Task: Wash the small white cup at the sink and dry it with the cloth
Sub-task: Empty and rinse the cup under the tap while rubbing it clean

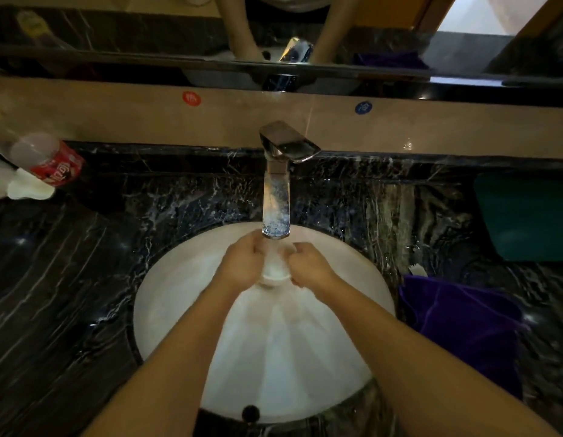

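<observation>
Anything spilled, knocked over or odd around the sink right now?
One thing: the plastic bottle with the red label, far left on the counter, appears to lean rather than stand upright. Otherwise the cup is held under the faucet, and the purple cloth lies bunched by the basin.

You see two hands, left hand (pixel 242 263) and right hand (pixel 308 266), one small white cup (pixel 275 274), one tap (pixel 278 184), one purple cloth (pixel 463 323), one bottle (pixel 43 159) upper left, two round stickers.

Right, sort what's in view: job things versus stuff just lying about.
For the job: small white cup, held by left hand and right hand; faucet; sink; purple cloth.
Lying about: soda bottle; green container; red sticker; blue sticker.
</observation>
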